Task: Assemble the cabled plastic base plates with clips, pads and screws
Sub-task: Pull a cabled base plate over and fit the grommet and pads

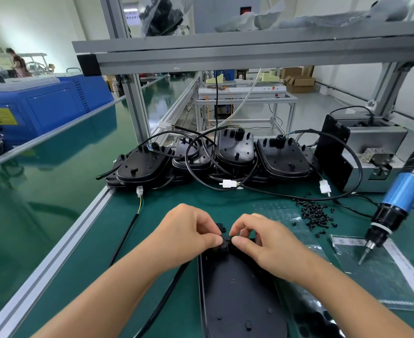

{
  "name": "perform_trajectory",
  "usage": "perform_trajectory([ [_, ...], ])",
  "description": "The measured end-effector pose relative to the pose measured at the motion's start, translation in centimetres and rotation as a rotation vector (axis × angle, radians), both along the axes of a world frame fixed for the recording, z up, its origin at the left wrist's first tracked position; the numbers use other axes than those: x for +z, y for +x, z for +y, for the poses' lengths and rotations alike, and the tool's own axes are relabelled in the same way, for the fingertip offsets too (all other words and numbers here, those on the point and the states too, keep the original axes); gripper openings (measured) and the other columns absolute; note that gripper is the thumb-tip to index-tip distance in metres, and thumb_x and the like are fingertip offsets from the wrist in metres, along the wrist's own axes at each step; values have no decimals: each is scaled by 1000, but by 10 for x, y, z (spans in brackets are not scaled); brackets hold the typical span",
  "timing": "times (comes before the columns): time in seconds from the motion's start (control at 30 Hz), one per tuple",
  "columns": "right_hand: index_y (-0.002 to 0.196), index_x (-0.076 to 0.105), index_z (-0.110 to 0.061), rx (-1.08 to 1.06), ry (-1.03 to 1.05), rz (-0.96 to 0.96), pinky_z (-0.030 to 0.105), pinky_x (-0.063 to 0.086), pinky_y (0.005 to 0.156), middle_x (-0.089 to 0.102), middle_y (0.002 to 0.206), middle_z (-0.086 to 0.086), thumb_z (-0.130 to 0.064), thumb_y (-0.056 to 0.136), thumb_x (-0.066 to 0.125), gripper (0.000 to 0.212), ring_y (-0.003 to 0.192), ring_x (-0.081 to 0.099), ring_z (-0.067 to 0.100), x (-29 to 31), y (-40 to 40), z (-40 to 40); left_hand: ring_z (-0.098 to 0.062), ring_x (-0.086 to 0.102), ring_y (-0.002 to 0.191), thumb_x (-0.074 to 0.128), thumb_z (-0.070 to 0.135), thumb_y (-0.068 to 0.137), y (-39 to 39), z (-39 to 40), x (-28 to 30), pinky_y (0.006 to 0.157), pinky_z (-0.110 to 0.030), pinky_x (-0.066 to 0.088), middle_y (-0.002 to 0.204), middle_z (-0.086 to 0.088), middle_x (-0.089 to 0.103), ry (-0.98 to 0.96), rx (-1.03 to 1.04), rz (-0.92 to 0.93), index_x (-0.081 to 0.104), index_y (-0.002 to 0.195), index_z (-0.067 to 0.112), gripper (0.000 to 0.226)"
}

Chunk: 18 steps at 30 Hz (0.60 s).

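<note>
Workbench, green mat (pixel 152 240), as seen from beside the worker.

Item 1: black plastic base plate (pixel 240 296), lying flat at the near edge of the mat, its cable (pixel 162 298) trailing off the near left.

Item 2: small black clip (pixel 225 240), at the far end of that plate. The left hand (pixel 186 232) and the right hand (pixel 267 242) meet over it, thumb and forefinger of each curled and pinching the clip from either side.

Item 3: stacks of cabled base plates (pixel 225 157) along the far side of the mat, white connectors lying in front of them.

Item 4: loose black screws (pixel 315 213), heaped to the right of the hands, well apart from the plate.

Item 5: blue electric screwdriver (pixel 396 203), hanging at far right, tip just above a clear plastic bag (pixel 381 276).

Item 6: grey screw feeder (pixel 371 154), at the back right corner.
</note>
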State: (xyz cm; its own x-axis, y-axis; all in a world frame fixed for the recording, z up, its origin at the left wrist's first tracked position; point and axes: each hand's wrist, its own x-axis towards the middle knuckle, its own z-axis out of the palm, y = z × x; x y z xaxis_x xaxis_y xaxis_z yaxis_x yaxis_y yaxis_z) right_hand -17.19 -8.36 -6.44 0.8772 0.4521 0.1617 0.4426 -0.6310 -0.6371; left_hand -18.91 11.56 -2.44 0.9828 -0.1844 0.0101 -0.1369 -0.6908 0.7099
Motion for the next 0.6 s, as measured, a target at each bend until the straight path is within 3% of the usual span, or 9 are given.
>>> perform_trajectory([
  [0.1, 90, 55, -42, 5, 11, -16, 21, 39, 64, 56, 87, -18, -42, 87, 59, 5, 67, 49, -2, -3, -5, 1, 3, 60, 61, 74, 20, 78, 0, -4, -3, 62, -12, 47, 70, 9, 72, -25, -25, 38, 74, 72, 27, 9],
  [0.27, 88, 55, -39, -53, -11, -53, 19, 33, 62, 55, 86, -14, -45, 86, 58, 7, 66, 47, -6, -4, -11, 4, -5, 58, 55, 73, 15, 75, 1, -5, -10, 63, -28, 53, 59, 8, 66, -102, -29, 99, 71, 67, 22, 12],
  [0.43, 89, 56, -38, -94, 3, -70, 18, 35, 63, 56, 87, -12, -44, 86, 59, 7, 65, 48, -4, -4, -19, 7, -9, 60, 58, 74, 12, 75, 2, -1, -8, 64, -25, 52, 66, 0, 70, -133, -63, 163, 73, 73, 17, 5],
  [0.5, 89, 59, -41, -104, 88, -25, 15, 38, 65, 58, 87, -13, -39, 86, 62, 4, 65, 51, -1, -4, -20, 3, -7, 62, 65, 76, 19, 76, 7, -3, 2, 69, -24, 52, 74, -1, 73, -118, -105, 159, 75, 79, 20, 3],
  [0.6, 88, 65, -39, -204, 323, 33, 12, 41, 63, 64, 82, -14, -26, 87, 65, 13, 60, 55, 4, -1, -21, -14, -5, 61, 66, 76, 30, 78, 22, -22, 19, 68, -22, 50, 76, 3, 73, -76, -106, 3, 76, 81, 27, 4],
])
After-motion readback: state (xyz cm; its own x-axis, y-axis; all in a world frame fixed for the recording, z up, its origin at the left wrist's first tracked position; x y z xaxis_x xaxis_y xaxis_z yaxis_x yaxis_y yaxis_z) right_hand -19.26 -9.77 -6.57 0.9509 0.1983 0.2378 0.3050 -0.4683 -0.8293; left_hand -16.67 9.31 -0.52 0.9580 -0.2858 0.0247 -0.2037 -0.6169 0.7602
